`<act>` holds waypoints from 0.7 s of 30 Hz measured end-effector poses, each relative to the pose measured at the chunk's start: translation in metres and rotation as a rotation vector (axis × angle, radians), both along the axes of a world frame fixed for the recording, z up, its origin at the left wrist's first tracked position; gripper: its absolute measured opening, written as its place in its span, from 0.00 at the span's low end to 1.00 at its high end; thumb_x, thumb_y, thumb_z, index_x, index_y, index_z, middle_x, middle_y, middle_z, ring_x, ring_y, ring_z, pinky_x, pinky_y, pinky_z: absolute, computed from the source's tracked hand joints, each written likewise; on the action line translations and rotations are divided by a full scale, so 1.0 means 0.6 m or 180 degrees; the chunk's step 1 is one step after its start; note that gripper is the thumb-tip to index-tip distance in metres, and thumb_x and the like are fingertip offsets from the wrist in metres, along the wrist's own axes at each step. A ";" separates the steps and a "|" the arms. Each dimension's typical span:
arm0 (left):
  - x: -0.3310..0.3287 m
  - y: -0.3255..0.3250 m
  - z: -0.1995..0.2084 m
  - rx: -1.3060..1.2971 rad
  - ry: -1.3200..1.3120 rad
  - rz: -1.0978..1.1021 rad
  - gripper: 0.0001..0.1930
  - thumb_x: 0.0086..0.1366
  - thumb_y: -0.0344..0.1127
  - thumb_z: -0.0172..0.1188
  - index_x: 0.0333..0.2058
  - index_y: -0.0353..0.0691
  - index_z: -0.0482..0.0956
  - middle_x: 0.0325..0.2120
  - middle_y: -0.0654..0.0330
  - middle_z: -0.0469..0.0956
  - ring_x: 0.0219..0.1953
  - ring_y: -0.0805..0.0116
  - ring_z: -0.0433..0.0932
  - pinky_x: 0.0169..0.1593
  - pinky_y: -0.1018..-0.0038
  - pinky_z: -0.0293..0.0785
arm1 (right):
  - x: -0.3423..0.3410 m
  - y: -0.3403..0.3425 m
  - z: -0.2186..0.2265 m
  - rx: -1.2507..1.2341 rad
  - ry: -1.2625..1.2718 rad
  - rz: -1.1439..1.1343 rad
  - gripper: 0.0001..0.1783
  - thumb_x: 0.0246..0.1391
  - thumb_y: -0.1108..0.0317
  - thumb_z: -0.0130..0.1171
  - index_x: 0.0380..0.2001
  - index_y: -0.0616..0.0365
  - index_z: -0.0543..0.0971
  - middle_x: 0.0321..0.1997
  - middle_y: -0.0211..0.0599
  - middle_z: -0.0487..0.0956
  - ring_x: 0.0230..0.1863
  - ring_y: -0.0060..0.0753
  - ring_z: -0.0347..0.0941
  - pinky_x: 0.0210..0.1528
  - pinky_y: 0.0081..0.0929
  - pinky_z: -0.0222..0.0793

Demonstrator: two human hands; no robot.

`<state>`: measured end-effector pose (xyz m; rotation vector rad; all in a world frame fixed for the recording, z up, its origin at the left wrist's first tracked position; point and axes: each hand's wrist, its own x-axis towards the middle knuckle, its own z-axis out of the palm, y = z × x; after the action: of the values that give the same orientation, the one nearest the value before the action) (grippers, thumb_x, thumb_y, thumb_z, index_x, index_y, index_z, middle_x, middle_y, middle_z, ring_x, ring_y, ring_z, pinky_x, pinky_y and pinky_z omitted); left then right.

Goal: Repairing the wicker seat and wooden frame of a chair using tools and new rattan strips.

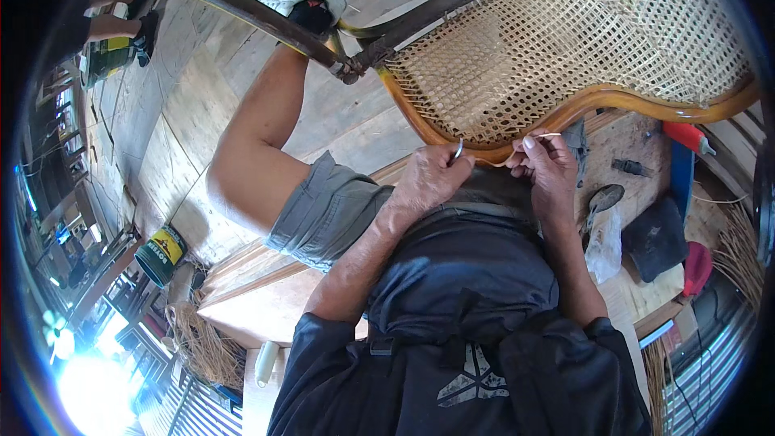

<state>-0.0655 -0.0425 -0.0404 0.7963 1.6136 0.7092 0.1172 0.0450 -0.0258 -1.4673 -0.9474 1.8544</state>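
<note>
A chair frame of brown bent rattan with a woven cane seat rests against my lap. My left hand is closed at the frame's near edge, with a small shiny metal tool poking up between thumb and fingers; its kind is hard to make out. My right hand pinches a thin cane strip just beside the frame. Part of the strip runs down by the rail between the two hands. Loose strand ends stick out along the woven edge.
To my right on the wooden surface lie a spoon, a plastic bag, a black block-like thing and a red bottle. Cane bundles and a green bucket stand left. Another person's legs show far left.
</note>
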 end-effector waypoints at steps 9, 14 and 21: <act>-0.017 0.008 -0.013 -0.0400 0.0140 0.0272 0.15 0.61 0.40 0.53 0.23 0.31 0.75 0.12 0.56 0.71 0.18 0.75 0.68 0.24 0.69 0.67 | 0.003 0.004 -0.004 -0.0070 -0.0058 0.0003 0.09 0.58 0.67 0.58 0.37 0.61 0.76 0.31 0.36 0.80 0.26 0.25 0.76 0.28 0.20 0.70; -0.015 0.007 -0.011 -0.0253 0.0166 0.0383 0.16 0.60 0.40 0.53 0.24 0.30 0.74 0.12 0.55 0.70 0.17 0.74 0.70 0.24 0.69 0.68 | 0.010 0.004 -0.004 -0.0108 -0.0228 0.0025 0.09 0.58 0.68 0.57 0.37 0.62 0.77 0.29 0.34 0.79 0.26 0.22 0.75 0.27 0.19 0.69; -0.035 0.037 -0.028 -0.0158 0.1211 0.0329 0.15 0.56 0.41 0.54 0.22 0.33 0.76 0.13 0.57 0.71 0.18 0.73 0.69 0.25 0.70 0.67 | -0.003 -0.006 -0.010 0.1329 -0.1876 0.0822 0.08 0.54 0.68 0.60 0.30 0.63 0.78 0.24 0.35 0.77 0.22 0.21 0.70 0.27 0.21 0.67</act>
<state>-0.0862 -0.0203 -0.0570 0.8523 2.0191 0.6120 0.1155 0.0417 -0.0320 -1.7010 -1.7533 1.2665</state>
